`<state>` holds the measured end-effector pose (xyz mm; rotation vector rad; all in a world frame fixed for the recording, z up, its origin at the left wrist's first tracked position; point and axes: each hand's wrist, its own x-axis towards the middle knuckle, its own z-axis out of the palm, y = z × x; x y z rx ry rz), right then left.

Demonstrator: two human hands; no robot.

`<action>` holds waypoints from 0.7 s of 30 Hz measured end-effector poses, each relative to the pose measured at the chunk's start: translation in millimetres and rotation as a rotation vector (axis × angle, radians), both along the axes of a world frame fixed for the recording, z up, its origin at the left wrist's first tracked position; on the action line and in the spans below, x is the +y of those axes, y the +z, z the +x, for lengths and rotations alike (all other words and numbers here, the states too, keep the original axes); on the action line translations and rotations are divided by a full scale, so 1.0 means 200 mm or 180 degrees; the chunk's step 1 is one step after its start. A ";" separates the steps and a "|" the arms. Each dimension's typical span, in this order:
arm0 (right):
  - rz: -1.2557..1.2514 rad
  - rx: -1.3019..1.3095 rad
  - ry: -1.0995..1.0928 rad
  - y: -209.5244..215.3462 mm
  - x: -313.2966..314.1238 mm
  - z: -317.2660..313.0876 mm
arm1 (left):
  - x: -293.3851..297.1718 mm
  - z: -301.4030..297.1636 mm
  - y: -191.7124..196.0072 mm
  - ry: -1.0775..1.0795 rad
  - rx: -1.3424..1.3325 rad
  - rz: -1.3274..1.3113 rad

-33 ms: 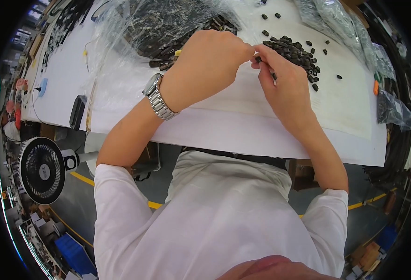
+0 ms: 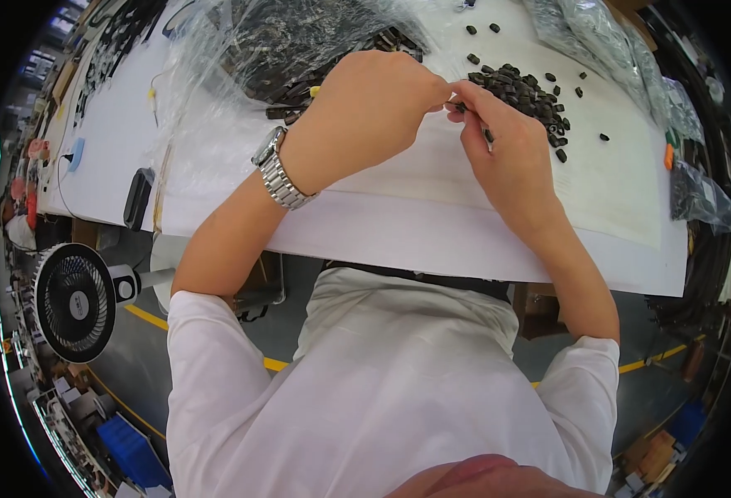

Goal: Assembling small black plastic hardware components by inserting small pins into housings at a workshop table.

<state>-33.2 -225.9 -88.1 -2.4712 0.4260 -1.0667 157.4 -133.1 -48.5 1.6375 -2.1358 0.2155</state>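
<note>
My left hand [image 2: 374,104], a metal watch on its wrist, is closed in a fist above the table. A yellow end [image 2: 315,91] juts out behind it, seemingly from a thin tool whose grip is hidden. Opposite it, my right hand [image 2: 510,149] pinches a small black piece [image 2: 460,106] between thumb and fingers. The fingertips of both hands almost meet at this piece. Just beyond my right hand lies a heap of small black pieces [image 2: 531,95], like short hollow caps, with a few scattered around it.
Clear plastic film [image 2: 191,83] covers a pile of dark parts at the back left. More plastic bags [image 2: 585,41] lie at the back right. The white table's front edge [image 2: 432,261] runs close to my body. A fan [image 2: 77,305] stands at the left.
My left hand has shifted slightly left and away from me, and a narrow gap shows between its fingertips and the black piece. My right hand has hardly moved.
</note>
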 end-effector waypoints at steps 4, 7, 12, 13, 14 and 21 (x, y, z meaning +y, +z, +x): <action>0.0679 0.0312 0.0115 0.07 -0.01 -0.02 | 0.00 -0.02 -0.06 -0.0178 0.0423 0.0103; 0.1324 0.0205 0.0313 0.04 -0.02 -0.03 | 0.00 0.00 -0.08 -0.0102 0.0752 0.0111; 0.1514 0.0266 -0.0011 0.12 -0.07 -0.06 | -0.04 0.08 -0.11 0.0533 0.0184 0.0024; 0.1433 0.0597 -0.0071 0.15 -0.07 -0.07 | -0.03 0.10 -0.13 0.0623 0.0016 -0.0213; 0.1478 0.1075 0.0102 0.20 -0.05 -0.09 | -0.03 0.11 -0.14 0.0769 0.0146 -0.0224; 0.0203 0.1358 0.0835 0.08 0.03 -0.08 | -0.04 0.07 -0.06 0.0785 0.0489 0.0089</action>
